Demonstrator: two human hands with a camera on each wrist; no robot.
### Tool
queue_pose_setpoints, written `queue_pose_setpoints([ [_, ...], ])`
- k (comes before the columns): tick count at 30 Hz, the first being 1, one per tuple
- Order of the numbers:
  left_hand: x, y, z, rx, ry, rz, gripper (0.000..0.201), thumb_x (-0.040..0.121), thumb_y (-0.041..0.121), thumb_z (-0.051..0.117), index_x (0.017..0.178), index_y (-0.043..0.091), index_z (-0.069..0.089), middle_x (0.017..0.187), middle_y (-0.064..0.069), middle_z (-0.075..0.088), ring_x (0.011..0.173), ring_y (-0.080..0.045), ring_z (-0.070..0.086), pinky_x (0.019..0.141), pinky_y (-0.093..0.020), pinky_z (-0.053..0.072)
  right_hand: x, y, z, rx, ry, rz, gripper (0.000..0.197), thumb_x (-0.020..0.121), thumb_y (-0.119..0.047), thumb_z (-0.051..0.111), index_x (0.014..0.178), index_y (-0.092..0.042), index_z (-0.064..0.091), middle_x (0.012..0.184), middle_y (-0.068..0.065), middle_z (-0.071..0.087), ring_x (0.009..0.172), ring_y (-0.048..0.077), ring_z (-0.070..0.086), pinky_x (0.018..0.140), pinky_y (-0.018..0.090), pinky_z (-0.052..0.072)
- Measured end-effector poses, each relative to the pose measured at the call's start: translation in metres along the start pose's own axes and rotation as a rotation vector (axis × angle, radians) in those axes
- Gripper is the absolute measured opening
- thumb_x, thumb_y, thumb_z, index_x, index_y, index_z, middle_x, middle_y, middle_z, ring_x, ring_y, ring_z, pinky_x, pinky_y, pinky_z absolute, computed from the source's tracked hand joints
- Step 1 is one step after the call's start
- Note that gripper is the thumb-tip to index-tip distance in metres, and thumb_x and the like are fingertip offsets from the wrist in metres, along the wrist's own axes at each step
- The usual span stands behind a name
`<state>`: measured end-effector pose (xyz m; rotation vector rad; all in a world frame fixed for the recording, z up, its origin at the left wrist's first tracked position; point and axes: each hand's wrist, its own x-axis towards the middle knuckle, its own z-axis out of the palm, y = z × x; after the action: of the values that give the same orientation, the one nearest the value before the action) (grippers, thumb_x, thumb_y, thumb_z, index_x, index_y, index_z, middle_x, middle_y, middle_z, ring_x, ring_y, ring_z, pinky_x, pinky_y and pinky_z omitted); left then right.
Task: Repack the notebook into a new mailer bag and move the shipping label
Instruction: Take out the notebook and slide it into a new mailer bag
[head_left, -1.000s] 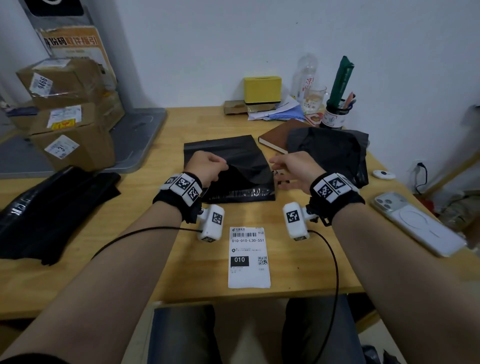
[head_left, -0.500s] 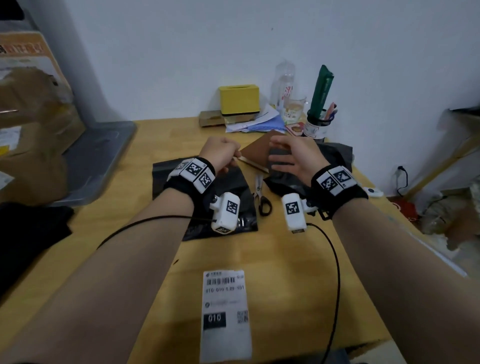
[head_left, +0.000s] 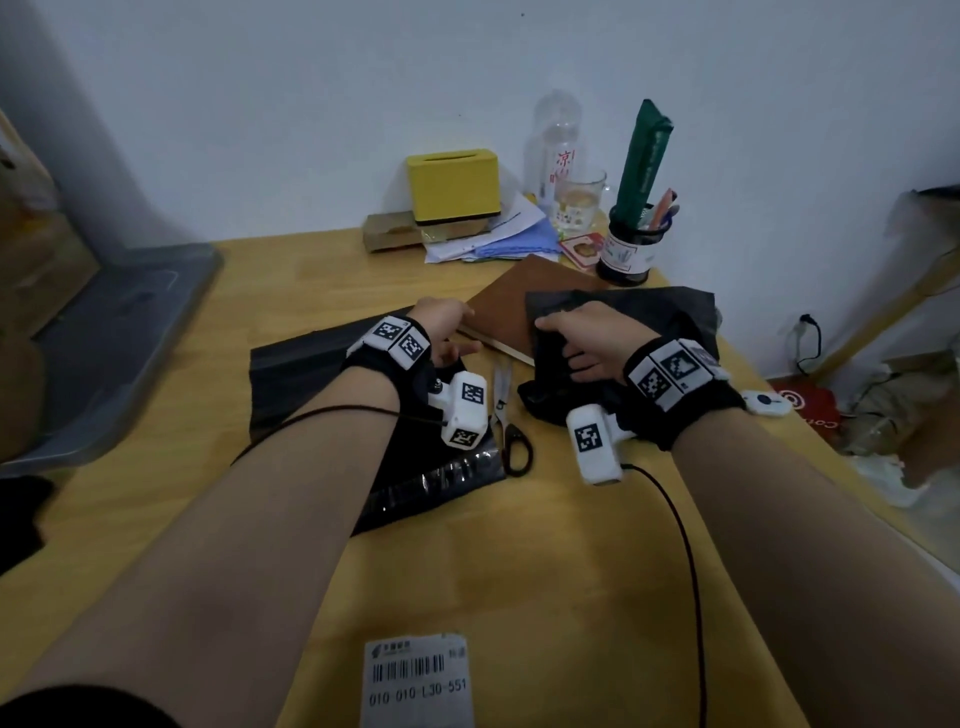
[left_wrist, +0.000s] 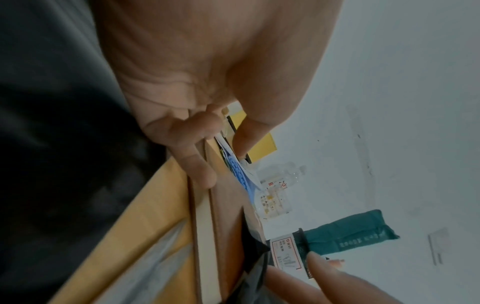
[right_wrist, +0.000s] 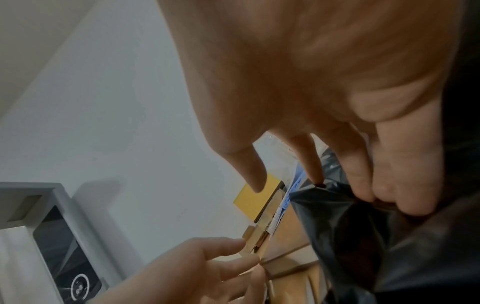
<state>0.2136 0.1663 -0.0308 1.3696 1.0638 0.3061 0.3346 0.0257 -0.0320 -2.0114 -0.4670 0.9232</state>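
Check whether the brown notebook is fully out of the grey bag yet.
Partly in. The notebook's left end shows bare, gripped by the left hand; its right end is covered by the grey bag, which the right hand holds.

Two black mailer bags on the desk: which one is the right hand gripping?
The crumpled bag lying over the brown notebook, gripped by the right hand. The flat bag lies under the left forearm.

Parcel-packing office desk: shipping label (head_left: 418, 680), mailer bags (head_left: 322, 374) (black), pen cup (head_left: 626, 254).

Head looks down; wrists close, share notebook (head_left: 511, 306).
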Motion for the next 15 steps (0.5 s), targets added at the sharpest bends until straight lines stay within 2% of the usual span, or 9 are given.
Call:
queue_pose_setpoints([
  [2, 0.006, 0.000, 0.003, -0.068, -0.004, -0.008, 0.030, 0.098, 0.013, 0.052, 0.127, 0.006, 0.049, 0.129, -0.014, 0.053, 0.066, -0.024, 0.069, 0.037, -0.018, 0.032, 0.002, -0.002, -0.001, 0.013, -0.009, 0.013, 0.062, 0.098, -0.038, 0.065, 0.145, -0.006, 0.040, 0.130, 0.019, 0.051, 0.129, 0.040, 0.052, 0.103, 0.051, 0.051],
  [3, 0.009, 0.000, 0.005, -0.106, -0.004, -0.011, 0.025, 0.098, 0.012, 0.053, 0.122, 0.006, 0.049, 0.125, -0.014, 0.056, 0.065, -0.023, 0.069, 0.037, -0.018, 0.032, 0.003, -0.002, -0.001, 0.019, -0.012, 0.018, 0.064, 0.098, -0.038, 0.065, 0.147, -0.007, 0.038, 0.133, 0.021, 0.051, 0.131, 0.041, 0.051, 0.104, 0.053, 0.050],
  [5, 0.011, 0.001, 0.008, -0.134, 0.004, -0.009, 0.014, 0.097, 0.010, 0.053, 0.111, 0.007, 0.049, 0.105, -0.012, 0.058, 0.058, -0.018, 0.065, 0.038, -0.017, 0.030, 0.005, -0.003, -0.002, 0.021, -0.020, 0.022, 0.067, 0.097, -0.039, 0.066, 0.148, -0.009, 0.035, 0.138, 0.024, 0.050, 0.131, 0.043, 0.050, 0.103, 0.054, 0.050],
  [8, 0.012, 0.006, 0.010, -0.102, 0.030, -0.007, 0.001, 0.096, 0.006, 0.053, 0.096, 0.006, 0.052, 0.073, -0.007, 0.053, 0.049, -0.012, 0.045, 0.038, -0.018, 0.025, 0.008, -0.004, -0.002, 0.021, -0.021, 0.028, 0.070, 0.096, -0.039, 0.067, 0.150, -0.009, 0.032, 0.139, 0.027, 0.047, 0.129, 0.045, 0.050, 0.096, 0.052, 0.052],
  [9, 0.013, 0.007, 0.009, -0.083, 0.039, -0.023, 0.006, 0.097, 0.006, 0.053, 0.091, 0.007, 0.053, 0.068, -0.005, 0.048, 0.050, -0.012, 0.040, 0.038, -0.018, 0.023, 0.009, -0.004, -0.002, 0.020, -0.018, 0.028, 0.070, 0.096, -0.039, 0.067, 0.149, -0.008, 0.032, 0.139, 0.027, 0.047, 0.129, 0.046, 0.050, 0.092, 0.051, 0.052],
  [12, 0.012, 0.012, 0.005, -0.011, 0.021, -0.098, 0.014, 0.100, 0.017, 0.054, 0.088, 0.008, 0.052, 0.068, -0.004, 0.040, 0.046, -0.013, 0.027, 0.038, -0.016, 0.021, 0.011, -0.004, -0.002, -0.001, -0.012, 0.029, 0.069, 0.095, -0.040, 0.068, 0.147, -0.009, 0.035, 0.139, 0.027, 0.046, 0.125, 0.046, 0.053, 0.084, 0.049, 0.053],
  [15, 0.003, 0.014, 0.006, 0.010, -0.039, -0.129, 0.022, 0.102, 0.025, 0.051, 0.084, 0.012, 0.049, 0.068, -0.002, 0.042, 0.041, -0.011, 0.029, 0.042, -0.015, 0.020, 0.011, -0.006, -0.003, 0.006, -0.006, 0.042, 0.070, 0.095, -0.041, 0.068, 0.149, -0.012, 0.034, 0.142, 0.028, 0.044, 0.126, 0.048, 0.051, 0.084, 0.051, 0.053],
])
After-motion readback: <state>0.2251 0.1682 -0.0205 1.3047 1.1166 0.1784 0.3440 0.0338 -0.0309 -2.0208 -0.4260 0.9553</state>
